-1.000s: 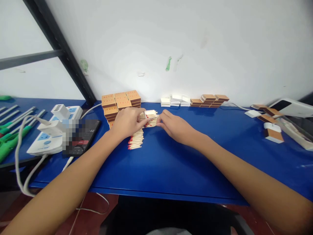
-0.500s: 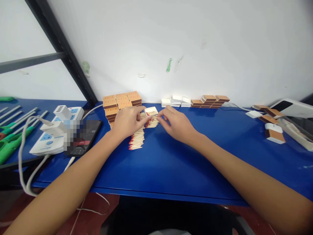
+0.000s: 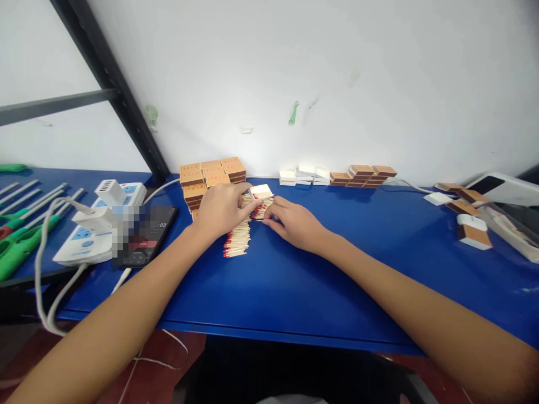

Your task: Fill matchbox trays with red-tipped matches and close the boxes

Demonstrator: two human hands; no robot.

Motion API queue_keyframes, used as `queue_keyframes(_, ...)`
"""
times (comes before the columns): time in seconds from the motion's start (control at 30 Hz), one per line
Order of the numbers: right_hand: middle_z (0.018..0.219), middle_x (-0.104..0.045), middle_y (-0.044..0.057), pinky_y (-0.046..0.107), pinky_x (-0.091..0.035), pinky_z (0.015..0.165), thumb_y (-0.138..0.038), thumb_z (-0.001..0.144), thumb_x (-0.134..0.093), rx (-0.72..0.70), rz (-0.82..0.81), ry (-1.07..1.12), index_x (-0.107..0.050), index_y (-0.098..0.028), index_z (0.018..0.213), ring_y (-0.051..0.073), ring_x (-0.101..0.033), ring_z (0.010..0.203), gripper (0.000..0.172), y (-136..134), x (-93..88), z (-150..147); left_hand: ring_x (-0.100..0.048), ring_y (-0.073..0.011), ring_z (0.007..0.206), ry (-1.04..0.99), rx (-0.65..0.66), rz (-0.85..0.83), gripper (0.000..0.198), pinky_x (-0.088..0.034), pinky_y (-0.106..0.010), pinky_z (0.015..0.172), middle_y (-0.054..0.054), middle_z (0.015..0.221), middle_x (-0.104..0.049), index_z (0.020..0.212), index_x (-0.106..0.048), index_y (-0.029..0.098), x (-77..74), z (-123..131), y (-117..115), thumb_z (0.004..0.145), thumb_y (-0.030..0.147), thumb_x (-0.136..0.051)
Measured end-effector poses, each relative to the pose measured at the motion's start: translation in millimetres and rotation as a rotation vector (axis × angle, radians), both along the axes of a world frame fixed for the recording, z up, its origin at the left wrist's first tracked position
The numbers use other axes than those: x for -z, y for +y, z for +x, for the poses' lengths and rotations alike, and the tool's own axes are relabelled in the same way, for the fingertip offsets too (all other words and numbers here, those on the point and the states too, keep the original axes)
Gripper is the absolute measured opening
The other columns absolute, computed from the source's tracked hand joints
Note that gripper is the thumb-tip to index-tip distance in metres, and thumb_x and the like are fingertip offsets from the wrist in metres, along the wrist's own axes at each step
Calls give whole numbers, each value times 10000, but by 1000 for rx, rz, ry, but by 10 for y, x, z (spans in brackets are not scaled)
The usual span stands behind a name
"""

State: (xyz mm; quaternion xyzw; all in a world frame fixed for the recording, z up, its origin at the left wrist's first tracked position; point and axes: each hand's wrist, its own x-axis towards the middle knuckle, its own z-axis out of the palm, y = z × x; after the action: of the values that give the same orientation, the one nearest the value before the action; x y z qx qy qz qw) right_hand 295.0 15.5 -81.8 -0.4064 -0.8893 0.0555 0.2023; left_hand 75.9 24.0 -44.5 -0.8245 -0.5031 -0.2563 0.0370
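My left hand point(image 3: 221, 209) is closed on the edge of a white matchbox tray point(image 3: 261, 191), holding it tilted above the table with some matches inside. Below and right of the tray, my right hand point(image 3: 292, 223) has its thumb and forefinger pinched together at the near edge of a pile of red-headed matches point(image 3: 261, 210). A match point(image 3: 260, 220) pokes out from those fingertips. More loose matches point(image 3: 237, 240) lie in a heap under my left wrist, heads to the left.
Stacked orange matchboxes point(image 3: 213, 171) stand behind my left hand. White trays point(image 3: 305, 174) and brown matchbox sleeves point(image 3: 362, 175) line the wall. A phone point(image 3: 155, 235) and a power strip point(image 3: 71, 249) lie at left. More sleeves point(image 3: 474, 196) sit at right on the blue table point(image 3: 303, 303).
My right hand has come down and slightly left from the tray's edge to the match pile. My left hand still holds the tray in nearly the same place.
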Motion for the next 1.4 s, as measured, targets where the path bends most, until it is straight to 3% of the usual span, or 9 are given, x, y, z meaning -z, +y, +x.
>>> queue_keyframes(1.0, 1061, -635, 90, 310, -453, 757, -242, 1057, -514, -36, 76, -29, -720, -176, 1080, 187, -613, 866, 217, 30, 46, -17, -661, -208, 686, 17, 12, -24, 384, -342, -294, 593, -30, 723, -718, 1116, -755, 202, 0, 13, -10, 954, 533, -646)
queue_keyframes(1.4, 1110, -645, 100, 317, -468, 780, -240, 1058, -522, -37, 61, -27, -716, -178, 1125, 199, -634, 923, 214, 47, 67, -18, -643, -190, 665, 27, 12, -9, 297, -326, -293, 586, -16, 729, -718, 1077, -756, 205, 16, 0, 5, 944, 457, -673)
